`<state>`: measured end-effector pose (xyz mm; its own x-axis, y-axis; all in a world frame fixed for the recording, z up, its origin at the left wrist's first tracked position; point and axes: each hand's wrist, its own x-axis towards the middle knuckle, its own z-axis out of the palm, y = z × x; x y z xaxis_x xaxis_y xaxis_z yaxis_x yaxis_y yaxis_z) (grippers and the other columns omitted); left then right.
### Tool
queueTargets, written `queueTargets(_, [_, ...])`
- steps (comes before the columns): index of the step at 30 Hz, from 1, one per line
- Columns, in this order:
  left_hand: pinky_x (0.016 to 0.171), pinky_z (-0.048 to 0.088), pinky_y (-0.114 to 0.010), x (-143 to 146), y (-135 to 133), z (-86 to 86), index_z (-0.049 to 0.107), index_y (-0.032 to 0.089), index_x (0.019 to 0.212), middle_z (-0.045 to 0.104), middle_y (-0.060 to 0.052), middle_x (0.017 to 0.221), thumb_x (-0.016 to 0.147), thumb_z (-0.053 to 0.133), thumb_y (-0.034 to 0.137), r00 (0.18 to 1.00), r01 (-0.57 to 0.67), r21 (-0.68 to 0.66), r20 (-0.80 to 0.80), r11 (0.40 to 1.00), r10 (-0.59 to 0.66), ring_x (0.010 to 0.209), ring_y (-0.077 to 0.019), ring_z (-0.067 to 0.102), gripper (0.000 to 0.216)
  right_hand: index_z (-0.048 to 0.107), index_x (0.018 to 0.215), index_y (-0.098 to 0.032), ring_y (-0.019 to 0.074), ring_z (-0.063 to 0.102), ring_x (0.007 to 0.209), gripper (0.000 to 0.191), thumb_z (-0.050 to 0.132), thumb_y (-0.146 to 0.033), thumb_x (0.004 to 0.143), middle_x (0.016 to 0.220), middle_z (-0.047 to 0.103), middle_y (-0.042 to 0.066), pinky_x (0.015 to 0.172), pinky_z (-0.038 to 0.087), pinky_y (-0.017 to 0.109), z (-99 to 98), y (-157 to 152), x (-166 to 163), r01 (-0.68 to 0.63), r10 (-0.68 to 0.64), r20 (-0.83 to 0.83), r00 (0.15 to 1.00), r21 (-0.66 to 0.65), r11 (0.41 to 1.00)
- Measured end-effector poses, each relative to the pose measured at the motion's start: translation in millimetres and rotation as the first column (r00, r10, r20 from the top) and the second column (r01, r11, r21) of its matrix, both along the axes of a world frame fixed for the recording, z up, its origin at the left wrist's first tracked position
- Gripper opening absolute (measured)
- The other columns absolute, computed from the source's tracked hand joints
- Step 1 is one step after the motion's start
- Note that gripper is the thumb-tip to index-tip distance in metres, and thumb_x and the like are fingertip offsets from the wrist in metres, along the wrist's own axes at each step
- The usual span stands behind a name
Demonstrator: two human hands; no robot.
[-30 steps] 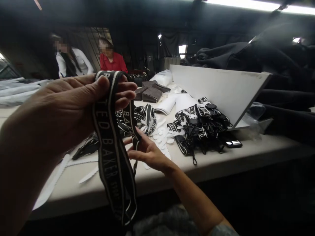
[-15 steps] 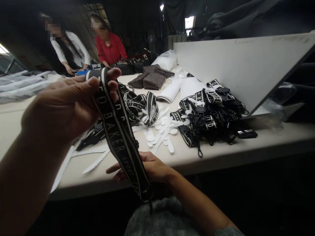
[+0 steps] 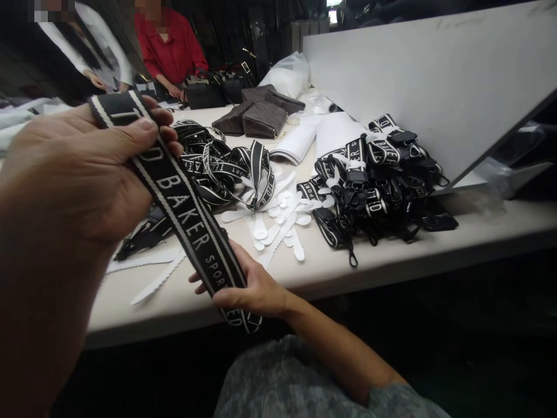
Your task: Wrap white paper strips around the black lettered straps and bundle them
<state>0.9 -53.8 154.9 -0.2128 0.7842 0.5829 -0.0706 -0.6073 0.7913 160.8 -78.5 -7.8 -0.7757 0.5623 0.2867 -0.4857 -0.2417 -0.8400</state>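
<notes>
I hold a wide black strap [image 3: 183,203] with white edges and white lettering, stretched taut between both hands. My left hand [image 3: 82,168] is close to the camera and closed on its upper end, thumb on top. My right hand [image 3: 248,287] sits lower, at the table's front edge, fingers wrapped round the strap's lower end, which sticks out below the palm. Behind the strap lies a loose tangle of similar straps [image 3: 226,168] on the table.
A heap of folded straps with black clips [image 3: 374,180] lies right of centre on the pale table [image 3: 391,261]. White scalloped paper strips [image 3: 278,226] are scattered in the middle. Brown pouches [image 3: 256,116] and a leaning white board [image 3: 418,75] stand behind. Two people work at the far left.
The strap went from hanging in a loop to being pulled straight. My right hand closed on its lower end and my left hand moved left. The camera tilted downward.
</notes>
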Motion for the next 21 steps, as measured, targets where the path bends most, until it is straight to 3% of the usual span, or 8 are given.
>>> queueTargets(2, [0.074, 0.054, -0.025, -1, 1, -0.2, 0.068, 0.005, 0.096, 0.062, -0.009, 0.093, 0.082, 0.061, -0.003, 0.999, -0.038, 0.007, 0.014, 0.999, 0.038, 0.081, -0.0138, 0.060, 0.017, 0.045, 0.138, -0.027, 0.0185, 0.060, 0.094, 0.079, 0.083, -0.046, 0.072, 0.106, 0.062, 0.004, 0.084, 0.050, 0.029, 0.4, -2, 1, 0.092, -0.098, 0.109, 0.989, 0.058, 0.994])
queueTargets(5, [0.065, 0.053, -0.024, -1, -1, 1.0, 0.067, 0.002, 0.098, 0.060, -0.011, 0.089, 0.080, 0.059, -0.004, 0.998, -0.041, -0.058, 0.052, 0.997, 0.044, 0.074, -0.0139, 0.059, 0.021, 0.046, 0.139, -0.026, 0.0190, 0.057, 0.099, 0.068, 0.073, -0.049, 0.081, 0.111, 0.061, 0.005, 0.090, 0.048, 0.030, 1.0, -4, 0, 0.206, -0.235, 0.232, 0.944, 0.142, 0.968])
queueTargets(8, [0.064, 0.054, -0.025, 5, -6, 2.1, 0.065, 0.003, 0.099, 0.060, -0.012, 0.094, 0.080, 0.056, -0.005, 0.986, -0.030, -0.119, 0.161, 0.992, 0.049, 0.075, -0.0146, 0.060, 0.023, 0.043, 0.141, -0.026, 0.0217, 0.058, 0.099, 0.080, 0.080, -0.048, 0.073, 0.106, 0.062, 0.004, 0.090, 0.048, 0.033, -0.6, -7, -6, 0.233, -0.318, 0.339, 0.885, 0.267, 0.935])
queueTargets(10, [0.065, 0.055, -0.026, 10, -8, 2.8, 0.065, 0.005, 0.099, 0.061, -0.011, 0.096, 0.081, 0.055, -0.006, 0.971, -0.064, -0.080, 0.224, 0.995, 0.080, 0.075, -0.0143, 0.061, 0.023, 0.051, 0.131, -0.026, 0.0204, 0.059, 0.090, 0.070, 0.081, -0.048, 0.072, 0.095, 0.063, 0.002, 0.084, 0.049, 0.032, -3.5, -12, -14, 0.244, -0.354, 0.359, 0.864, 0.318, 0.916])
queueTargets(13, [0.063, 0.054, -0.023, 14, -8, 4.7, 0.065, 0.005, 0.098, 0.061, -0.010, 0.092, 0.085, 0.051, -0.005, 0.964, -0.067, -0.024, 0.256, 0.997, 0.070, 0.070, -0.0115, 0.059, 0.022, 0.059, 0.105, -0.022, 0.0164, 0.059, 0.074, 0.040, 0.068, -0.054, 0.083, 0.084, 0.064, 0.002, 0.069, 0.050, 0.028, -8.2, -18, -24, 0.207, -0.245, 0.277, 0.929, 0.157, 0.966])
queueTargets(15, [0.062, 0.055, -0.021, 12, -6, 6.4, 0.065, 0.002, 0.098, 0.060, -0.010, 0.090, 0.087, 0.048, -0.004, 0.959, -0.054, -0.005, 0.280, 0.999, 0.053, 0.069, -0.0109, 0.059, 0.021, 0.055, 0.097, -0.020, 0.0150, 0.060, 0.068, 0.041, 0.065, -0.058, 0.083, 0.082, 0.066, 0.003, 0.064, 0.050, 0.027, -9.2, -19, -28, 0.087, -0.081, 0.153, 0.985, -0.027, 0.996])
queueTargets(17, [0.061, 0.055, -0.019, 7, -4, 8.5, 0.065, 0.001, 0.096, 0.059, -0.010, 0.088, 0.087, 0.046, -0.005, 0.946, -0.070, 0.053, 0.321, 0.996, 0.049, 0.067, -0.0105, 0.058, 0.022, 0.051, 0.095, -0.020, 0.0147, 0.062, 0.064, 0.050, 0.070, -0.062, 0.078, 0.079, 0.066, 0.004, 0.062, 0.051, 0.027, -7.3, -19, -28, -0.021, 0.026, 0.041, 0.999, -0.137, 0.990])
queueTargets(21, [0.059, 0.053, -0.015, -15, -9, 14.3, 0.065, 0.003, 0.096, 0.058, -0.007, 0.081, 0.085, 0.041, -0.009, 0.925, -0.010, 0.104, 0.378, 0.995, -0.030, 0.063, -0.0069, 0.053, 0.029, 0.049, 0.094, -0.019, 0.0098, 0.055, 0.050, 0.057, 0.072, -0.066, 0.073, 0.069, 0.062, 0.000, 0.048, 0.044, 0.019, 0.3, -17, -23, -0.073, 0.078, 0.023, 0.997, -0.151, 0.986])
